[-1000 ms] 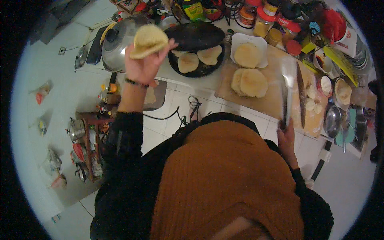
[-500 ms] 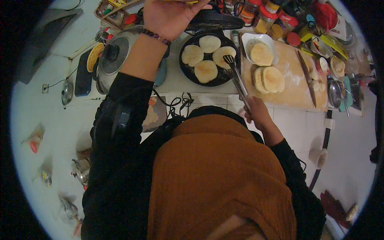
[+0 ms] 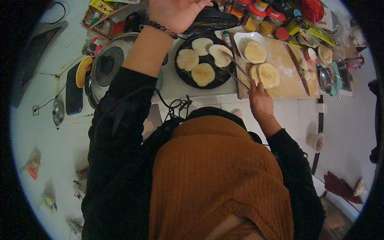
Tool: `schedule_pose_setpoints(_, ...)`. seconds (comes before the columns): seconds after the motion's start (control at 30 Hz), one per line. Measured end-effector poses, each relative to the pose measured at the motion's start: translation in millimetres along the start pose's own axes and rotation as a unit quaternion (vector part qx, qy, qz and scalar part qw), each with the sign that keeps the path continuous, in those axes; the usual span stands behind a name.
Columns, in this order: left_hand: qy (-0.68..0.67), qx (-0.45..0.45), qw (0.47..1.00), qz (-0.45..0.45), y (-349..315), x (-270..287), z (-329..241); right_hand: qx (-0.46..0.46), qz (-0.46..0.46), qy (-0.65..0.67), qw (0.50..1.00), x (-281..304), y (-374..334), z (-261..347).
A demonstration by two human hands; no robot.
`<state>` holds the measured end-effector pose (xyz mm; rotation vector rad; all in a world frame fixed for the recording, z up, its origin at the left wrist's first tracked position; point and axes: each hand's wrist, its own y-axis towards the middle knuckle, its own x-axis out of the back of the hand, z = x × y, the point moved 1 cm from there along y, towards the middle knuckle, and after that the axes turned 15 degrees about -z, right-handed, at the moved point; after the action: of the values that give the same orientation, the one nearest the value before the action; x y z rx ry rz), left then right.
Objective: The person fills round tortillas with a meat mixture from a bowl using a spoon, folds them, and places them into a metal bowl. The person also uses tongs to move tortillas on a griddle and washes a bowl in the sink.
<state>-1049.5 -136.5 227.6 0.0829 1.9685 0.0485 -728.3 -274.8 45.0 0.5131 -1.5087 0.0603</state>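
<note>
Lying nearest, a ribbed, rust-brown top (image 3: 220,168) spreads in soft folds. Just past it the right hand (image 3: 262,104) has its fingers closed around thin, straight metal tongs (image 3: 239,67). The tongs' arms stand apart; one reaches onto a pale flatbread (image 3: 219,55) at the right of a round black pan (image 3: 220,78), the other ends near its lower edge. Whether they pinch it, I cannot tell.

Four flatbreads sit in the pan, flattish and uneven at the rim. Judging by colour, the browning is partway along: the front flatbread (image 3: 203,74) is toasted in the middle, while the left flatbread (image 3: 187,60) and back flatbread (image 3: 202,46) look paler and less done. To the right, on a flour-dusted wooden board (image 3: 290,76), overlapping golden flatbreads (image 3: 268,75) appear finished, as does another golden flatbread (image 3: 255,52) in a glossy white dish (image 3: 242,39). Small pale dough lumps (image 3: 307,75) past a long, slim brown stick (image 3: 298,70) seem unshaped.

Farther off, the left hand (image 3: 172,16) is raised beside the pan's dark lid (image 3: 216,20), which stands open. The top edge cuts off its fingers, so I cannot tell their grip. Smooth, red-capped jars (image 3: 253,20) crowd behind the board.
</note>
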Motion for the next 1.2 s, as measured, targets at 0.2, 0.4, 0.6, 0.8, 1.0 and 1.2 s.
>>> schedule_pose_setpoints(0.2,-0.006,0.014,1.0,-0.018,-2,-3,-4,-0.055,-0.015,0.1,0.993,58,-1,-18)
schedule_pose_setpoints(0.4,-0.004,0.03,1.0,0.005,-1,-3,-6,-0.319,0.151,0.473,0.807,-3,37,3)
schedule_pose_setpoints(0.6,0.002,0.019,1.0,-0.012,-2,-6,-4,-0.171,0.134,0.308,0.926,-57,115,-18)
schedule_pose_setpoints(0.8,0.01,0.003,1.0,-0.025,3,-11,-2,0.029,0.152,0.291,0.944,-86,162,-60)
schedule_pose_setpoints(1.0,0.019,0.003,1.0,-0.017,12,-11,-1,-0.156,0.202,0.43,0.866,-119,166,-74)
schedule_pose_setpoints(1.2,0.004,-0.003,1.0,0.0,16,-8,2,0.012,0.199,0.32,0.926,-88,178,-93)
